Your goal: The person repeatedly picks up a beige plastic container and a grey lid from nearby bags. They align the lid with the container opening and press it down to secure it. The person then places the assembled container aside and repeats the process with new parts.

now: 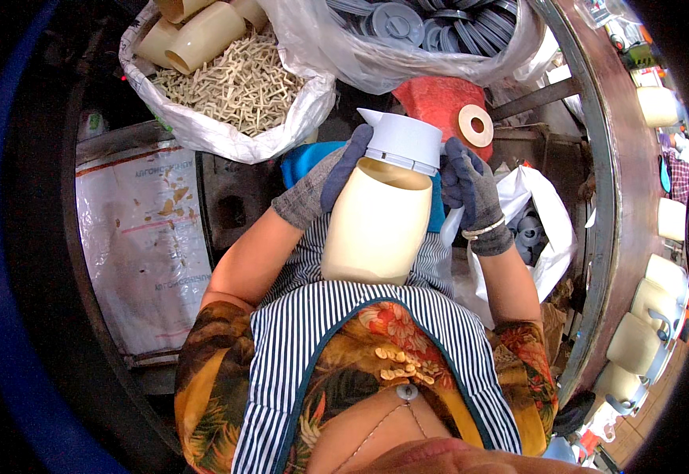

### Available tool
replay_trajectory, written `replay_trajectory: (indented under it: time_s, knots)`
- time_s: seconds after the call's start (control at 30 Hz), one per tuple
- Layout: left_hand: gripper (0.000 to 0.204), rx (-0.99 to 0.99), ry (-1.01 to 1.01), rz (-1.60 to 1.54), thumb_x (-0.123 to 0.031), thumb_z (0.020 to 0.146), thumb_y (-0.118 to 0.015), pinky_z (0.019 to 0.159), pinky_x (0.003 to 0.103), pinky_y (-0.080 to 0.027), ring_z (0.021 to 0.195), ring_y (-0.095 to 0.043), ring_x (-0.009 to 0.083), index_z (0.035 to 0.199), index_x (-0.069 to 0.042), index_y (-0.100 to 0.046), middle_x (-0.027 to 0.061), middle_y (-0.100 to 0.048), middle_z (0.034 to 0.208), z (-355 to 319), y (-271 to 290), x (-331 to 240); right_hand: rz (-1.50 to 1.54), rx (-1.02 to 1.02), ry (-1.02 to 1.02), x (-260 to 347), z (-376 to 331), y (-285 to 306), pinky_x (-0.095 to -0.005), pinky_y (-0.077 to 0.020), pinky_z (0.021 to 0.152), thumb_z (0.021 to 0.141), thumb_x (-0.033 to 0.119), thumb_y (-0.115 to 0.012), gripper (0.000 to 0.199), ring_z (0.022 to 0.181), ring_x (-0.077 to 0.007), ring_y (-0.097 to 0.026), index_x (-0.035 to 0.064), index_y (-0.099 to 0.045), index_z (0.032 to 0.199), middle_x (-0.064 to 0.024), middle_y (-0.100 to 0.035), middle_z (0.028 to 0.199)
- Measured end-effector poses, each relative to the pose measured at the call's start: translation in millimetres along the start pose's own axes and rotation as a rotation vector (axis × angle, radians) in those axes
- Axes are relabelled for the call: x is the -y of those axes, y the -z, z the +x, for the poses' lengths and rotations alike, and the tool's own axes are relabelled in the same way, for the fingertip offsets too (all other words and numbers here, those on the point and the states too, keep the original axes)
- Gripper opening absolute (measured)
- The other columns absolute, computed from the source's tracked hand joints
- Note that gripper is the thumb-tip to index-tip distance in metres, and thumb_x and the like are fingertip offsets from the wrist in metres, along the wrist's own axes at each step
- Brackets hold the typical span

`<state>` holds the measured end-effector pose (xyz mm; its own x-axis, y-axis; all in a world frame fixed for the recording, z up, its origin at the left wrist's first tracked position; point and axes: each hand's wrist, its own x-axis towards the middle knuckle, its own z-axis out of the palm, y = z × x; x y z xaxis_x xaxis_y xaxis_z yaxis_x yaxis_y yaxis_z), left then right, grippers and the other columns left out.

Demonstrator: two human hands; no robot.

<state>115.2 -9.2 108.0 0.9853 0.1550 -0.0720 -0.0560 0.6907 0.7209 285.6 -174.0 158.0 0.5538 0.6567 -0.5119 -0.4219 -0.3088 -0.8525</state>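
Observation:
A cream plastic jug body stands between my knees, tilted slightly, its open rim facing away from me. A pale grey spouted collar sits at its top, the spout pointing left. A gap shows between collar and rim, so it is not flush at the near side. My left hand, in a grey and blue knit glove, is closed along the left side of the collar and the jug's shoulder. My right hand, gloved alike, is curled beside the collar's right edge. What its fingers hold, if anything, is hidden.
A white sack at far left holds small beige pieces and cream jug bodies. Grey round lids fill a clear bag at the back. A red bag with a cream ring lies ahead. A white bag holds grey parts. Finished-looking jugs line the right.

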Motion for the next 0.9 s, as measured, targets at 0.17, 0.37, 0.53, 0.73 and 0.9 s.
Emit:
replay_trajectory:
  time_s: [0.17, 0.37, 0.53, 0.73, 0.9]
  knots:
    - [0.065, -0.033, 0.138, 0.011, -0.052, 0.104, -0.035, 0.105, 0.035, -0.045, 0.123, -0.057, 0.0222, 0.143, -0.002, -0.043, 0.0163, -0.056, 0.137, -4.7, 2.9, -13.1, -0.086, -0.063, 0.172, -15.6, 7.0, 0.1, -0.0226, -0.0264, 0.039, 0.097, 0.033, -0.062, 0.024, 0.043, -0.0037, -0.037, 0.0107, -0.063, 0.088, 0.0065, -0.047, 0.06]
    - [0.067, -0.033, 0.188, 0.432, -0.052, 0.095, -0.055, 0.097, 0.031, -0.049, 0.11, -0.062, 0.0184, 0.136, 0.001, -0.05, 0.014, -0.062, 0.125, -1.2, -9.7, -38.0, -0.179, -0.083, 0.38, -39.9, 19.5, 8.2, -0.0221, -0.0357, 0.049, 0.096, 0.025, -0.062, 0.02, 0.054, -0.0046, -0.046, 0.0054, -0.065, 0.098, 0.0032, -0.056, 0.068]
    - [0.067, -0.035, 0.181, 0.202, -0.046, 0.09, -0.067, 0.096, 0.032, -0.049, 0.109, -0.062, 0.0178, 0.135, 0.001, -0.05, 0.0126, -0.063, 0.123, 1.2, 3.6, -15.1, -0.273, -0.076, 0.435, -56.1, 21.6, 10.8, -0.0191, -0.0349, 0.049, 0.098, 0.023, -0.059, 0.02, 0.058, -0.0035, -0.046, 0.0058, -0.064, 0.105, 0.0044, -0.057, 0.076]
    - [0.074, -0.041, 0.21, 0.349, -0.046, 0.089, -0.067, 0.104, 0.035, -0.043, 0.121, -0.055, 0.0205, 0.142, 0.0, -0.042, 0.0136, -0.055, 0.134, -0.3, 20.0, -6.0, -0.559, -0.158, 0.586, -69.6, 26.4, 16.4, -0.0309, -0.051, 0.069, 0.093, 0.023, -0.062, 0.026, 0.074, -0.0146, -0.064, 0.0024, -0.063, 0.108, -0.0101, -0.068, 0.084]
    - [0.077, -0.09, 0.198, 0.455, -0.046, 0.089, -0.067, 0.106, 0.035, -0.042, 0.124, -0.052, 0.0207, 0.144, 0.0, -0.038, 0.0131, -0.052, 0.137, -4.3, 21.6, -4.5, -0.363, -0.068, 0.659, -33.6, 59.7, 50.2, -0.0363, -0.0488, 0.089, 0.091, 0.03, -0.065, 0.041, 0.104, -0.0227, -0.064, 0.0049, -0.059, 0.123, -0.0111, -0.066, 0.113]
